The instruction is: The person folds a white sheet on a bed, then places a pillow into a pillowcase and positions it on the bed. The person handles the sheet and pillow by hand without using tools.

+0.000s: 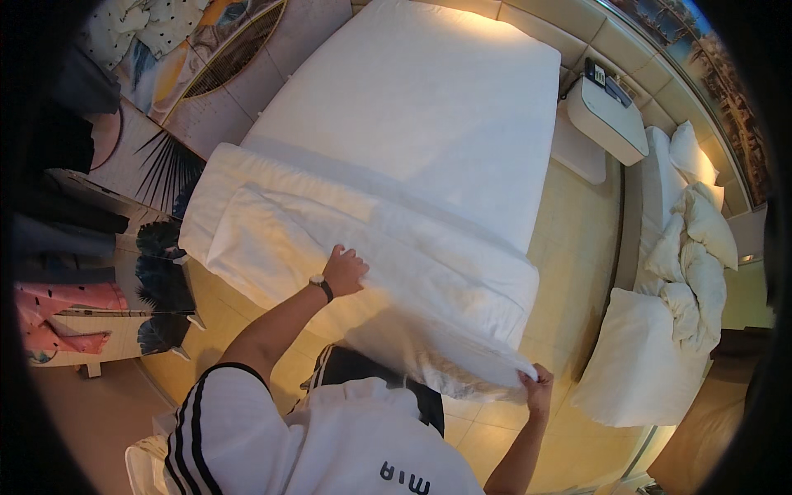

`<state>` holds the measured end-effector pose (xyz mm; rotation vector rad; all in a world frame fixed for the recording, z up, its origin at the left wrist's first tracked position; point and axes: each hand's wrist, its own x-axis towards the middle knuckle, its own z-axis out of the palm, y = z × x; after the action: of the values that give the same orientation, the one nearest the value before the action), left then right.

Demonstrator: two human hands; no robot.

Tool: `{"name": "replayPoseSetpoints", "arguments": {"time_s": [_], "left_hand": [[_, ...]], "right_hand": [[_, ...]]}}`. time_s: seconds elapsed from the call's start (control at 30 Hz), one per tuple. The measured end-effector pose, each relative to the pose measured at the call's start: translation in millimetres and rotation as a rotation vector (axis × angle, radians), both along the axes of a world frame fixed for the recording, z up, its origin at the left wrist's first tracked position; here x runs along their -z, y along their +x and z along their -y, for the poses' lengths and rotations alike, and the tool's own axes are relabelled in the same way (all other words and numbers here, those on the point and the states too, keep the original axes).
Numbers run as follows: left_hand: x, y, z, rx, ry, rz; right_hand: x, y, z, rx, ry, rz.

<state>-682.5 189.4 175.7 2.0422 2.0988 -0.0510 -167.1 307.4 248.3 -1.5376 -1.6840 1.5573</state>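
Observation:
A bed with a smooth white fitted sheet (408, 105) stretches away in front of me. Across its near end lies a white duvet or cover (291, 210), folded over in layers, with one layer hanging toward my body. My left hand (346, 270), with a watch on its wrist, is on the cover near its middle; its fingers are curled, and whether they pinch the fabric is hard to tell. At the lower right, my right hand (537, 383) grips a corner of the hanging layer and holds it out over the tiled floor.
A white nightstand (609, 117) with a telephone (595, 73) stands right of the bed. Beyond it, a second bed holds pillows (693, 158) and a crumpled white duvet (699, 278). Patterned panels (170, 179) and hanging clothes (68, 297) are at left. A plastic bag (145, 464) sits lower left.

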Motion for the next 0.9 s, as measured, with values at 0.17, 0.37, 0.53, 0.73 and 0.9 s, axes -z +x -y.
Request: {"name": "replayPoseSetpoints", "arguments": {"time_s": [0.17,0.37,0.53,0.73,0.9], "left_hand": [[13,-17,-82,-0.177,0.165,0.067],[84,-41,-65,-0.611,0.101,0.013],[104,-70,34,-0.854,-0.097,0.061],[103,-105,35,-0.836,0.037,0.196],[97,-139,16,-0.355,0.036,-0.033]], "right_hand": [[74,18,-81,0.125,-0.115,0.068],[181,-24,-112,-0.061,0.265,0.840],[193,-175,-46,-0.320,0.537,0.234],[181,-291,-6,-0.418,0.551,0.411],[164,-307,-16,-0.771,0.503,0.627]]}}
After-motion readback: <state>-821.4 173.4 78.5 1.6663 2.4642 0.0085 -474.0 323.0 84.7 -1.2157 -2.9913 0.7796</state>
